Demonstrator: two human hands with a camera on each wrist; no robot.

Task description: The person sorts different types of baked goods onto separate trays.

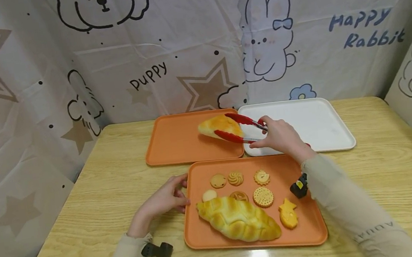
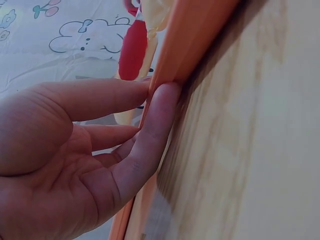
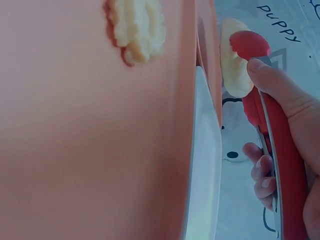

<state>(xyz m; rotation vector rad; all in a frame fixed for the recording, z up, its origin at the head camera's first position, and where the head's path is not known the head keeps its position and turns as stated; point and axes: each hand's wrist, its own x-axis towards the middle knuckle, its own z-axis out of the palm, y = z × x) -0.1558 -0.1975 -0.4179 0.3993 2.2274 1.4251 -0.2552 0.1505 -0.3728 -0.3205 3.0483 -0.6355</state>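
Your right hand (image 1: 278, 134) has its grip closed around a pair of red-tipped tongs (image 1: 230, 136), the thumb on one arm and the fingers on the other. The tong heads stand apart, one on each side of a golden bread wedge (image 1: 216, 126). That wedge is at the right end of the far orange tray (image 1: 174, 141); whether it rests on the tray or is raised, you cannot tell from these views.

Your left hand (image 1: 165, 198) has its grip pinched on the left rim of the near orange tray (image 1: 307, 225), as the left wrist view confirms. On this tray a large braided bread (image 1: 239, 220) lies at a slant along the front, partly covering a pretzel-shaped biscuit (image 1: 240, 195). Round biscuits stand behind it, and a star-topped biscuit (image 1: 288, 214) lies to its right.

A white tray (image 1: 319, 125) sits beside the far orange one, beneath your right hand. All three trays are on the wood-grain table (image 1: 100, 180), before a printed cloth (image 1: 179, 33).
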